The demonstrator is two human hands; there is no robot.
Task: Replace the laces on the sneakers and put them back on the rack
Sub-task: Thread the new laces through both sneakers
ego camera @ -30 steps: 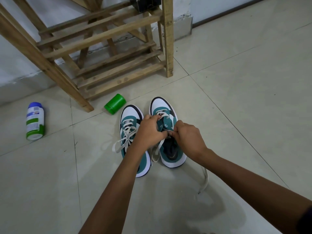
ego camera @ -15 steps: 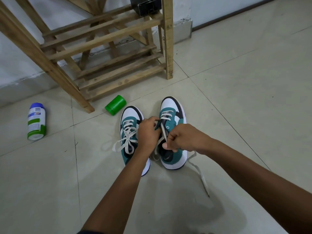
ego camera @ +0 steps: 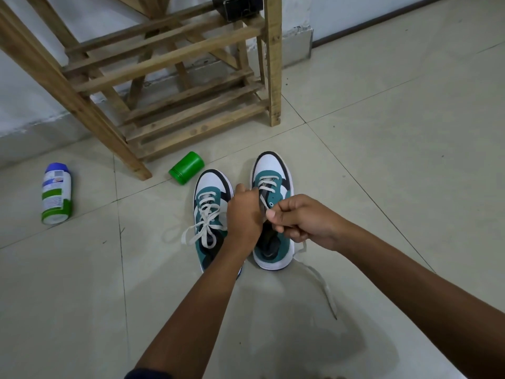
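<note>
Head view: two hands worked at the right sneaker [ego camera: 273, 214] on the tiled floor [ego camera: 382, 160].
The right hand [ego camera: 303, 220] pinched the white lace [ego camera: 263, 199] between thumb and curled fingers, drawn up from the eyelets (its loose end trailed on the floor). The left hand [ego camera: 244, 212] was curled at the shoe's tongue; what its grip held, I could not tell. Just beside stood the left sneaker [ego camera: 209, 214], laced, near the wooden rack [ego camera: 169, 77].
</note>
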